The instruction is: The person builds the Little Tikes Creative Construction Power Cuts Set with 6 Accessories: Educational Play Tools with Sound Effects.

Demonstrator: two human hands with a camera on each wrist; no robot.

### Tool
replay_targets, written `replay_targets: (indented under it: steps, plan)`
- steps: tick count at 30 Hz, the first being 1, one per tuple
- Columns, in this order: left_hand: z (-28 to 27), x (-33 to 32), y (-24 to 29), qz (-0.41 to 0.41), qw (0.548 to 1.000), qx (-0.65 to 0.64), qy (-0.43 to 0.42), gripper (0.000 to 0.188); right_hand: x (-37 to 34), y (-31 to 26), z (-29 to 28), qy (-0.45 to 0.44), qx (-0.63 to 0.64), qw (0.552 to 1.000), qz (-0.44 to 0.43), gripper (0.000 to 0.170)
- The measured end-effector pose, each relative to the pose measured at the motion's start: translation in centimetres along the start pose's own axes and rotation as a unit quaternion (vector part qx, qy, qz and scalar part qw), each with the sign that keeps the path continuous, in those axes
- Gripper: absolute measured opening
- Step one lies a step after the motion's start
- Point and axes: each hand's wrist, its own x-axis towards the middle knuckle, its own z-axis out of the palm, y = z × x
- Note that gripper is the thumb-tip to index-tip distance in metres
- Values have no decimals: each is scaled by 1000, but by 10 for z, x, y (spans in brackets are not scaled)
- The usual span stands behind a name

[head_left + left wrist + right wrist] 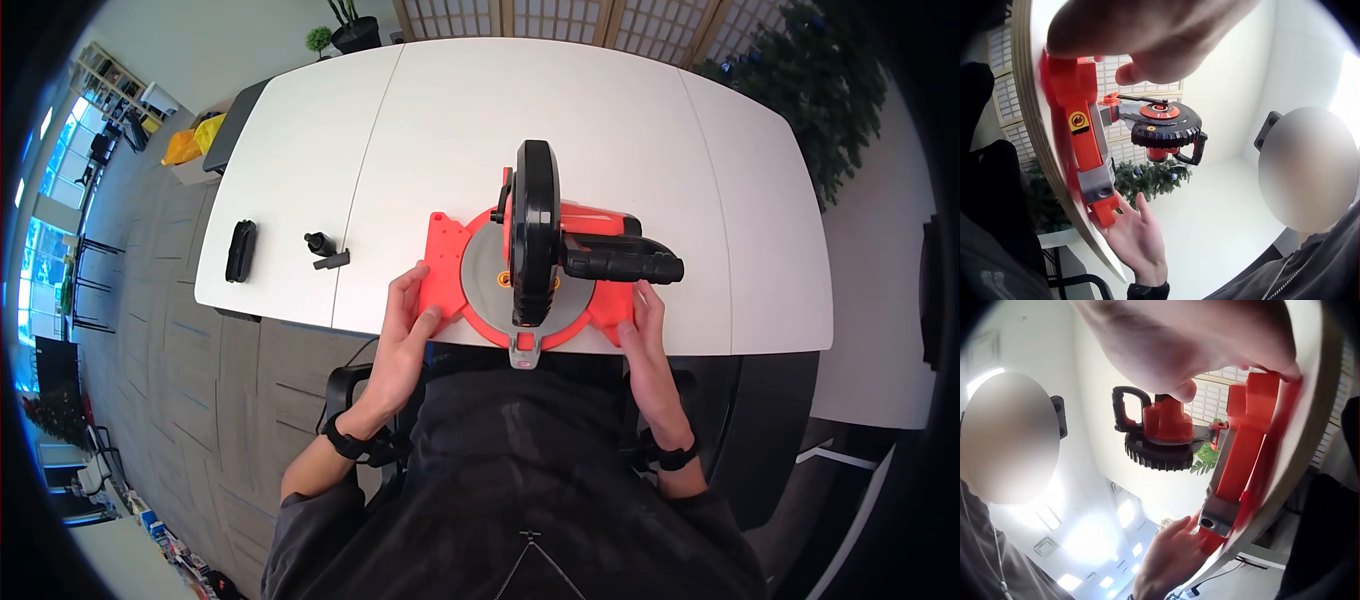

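A toy-like miter saw point(478, 265) stands at the table's front edge, with a red base, a grey round turntable and a black blade guard point(535, 220). Its black handle point(620, 262) points to the right. My left hand point(400, 340) holds the base's left wing point(445, 250), thumb at the front corner and fingers along the outer side. At the opposite wing, my right hand point(652, 350) holds on with its thumb near the front corner. In the left wrist view, the right hand point(1137, 240) shows its palm beside the base's end point(1105, 209), thumb raised.
Left on the white table point(640, 110) lie a long black case point(240, 250), a small black cylindrical piece point(320, 243) and a dark grey block point(332, 260). A decorated green tree point(810, 100) stands past the right rear corner. A potted plant point(355, 35) is behind the table.
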Motion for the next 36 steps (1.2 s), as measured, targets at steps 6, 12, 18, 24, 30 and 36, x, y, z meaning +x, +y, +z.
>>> replay_targets:
  steps: [6, 12, 18, 24, 30, 36]
  plan:
    - [-6, 1, -11, 23, 995, 94, -10, 51, 5, -6, -6, -28, -4, 1000, -8, 56]
    - [-1, 2, -16, 24, 991, 127, -20, 54, 7, 5, -22, -52, -16, 998, -18, 62]
    - [-9, 5, 0, 137, 944, 297, 32, 51, 0, -15, -34, -22, -21, 999, 13, 69]
    - [-80, 40, 9, 296, 706, 578, 282, 54, -10, -13, -29, -35, 8, 999, -31, 67]
    - [-142, 53, -6, 148, 757, 580, 261, 57, -17, -17, -28, -7, 15, 999, -31, 64]
    - [-167, 71, -19, 165, 741, 599, 256, 50, -23, -20, -24, -50, 8, 997, -56, 64]
